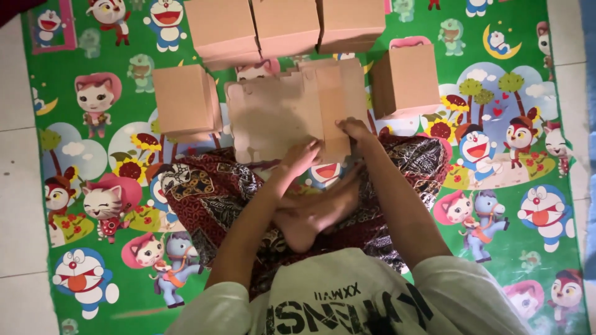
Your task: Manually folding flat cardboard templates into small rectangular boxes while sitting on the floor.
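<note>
A flat, unfolded brown cardboard box blank (279, 111) lies over my lap and the mat, blurred at its left part. My left hand (300, 156) presses on its near edge with the fingers bent. My right hand (355, 129) grips the blank's right flap near its lower corner. Both forearms reach forward from my white shirt over a dark patterned cloth (205, 192) that covers my crossed legs, and a bare foot (310, 217) shows between them.
Folded brown boxes stand around the blank: one at the left (184, 102), one at the right (406, 80), three in a row at the back (285, 25). All rest on a green cartoon-printed mat (93, 124) over white floor tiles (15, 205).
</note>
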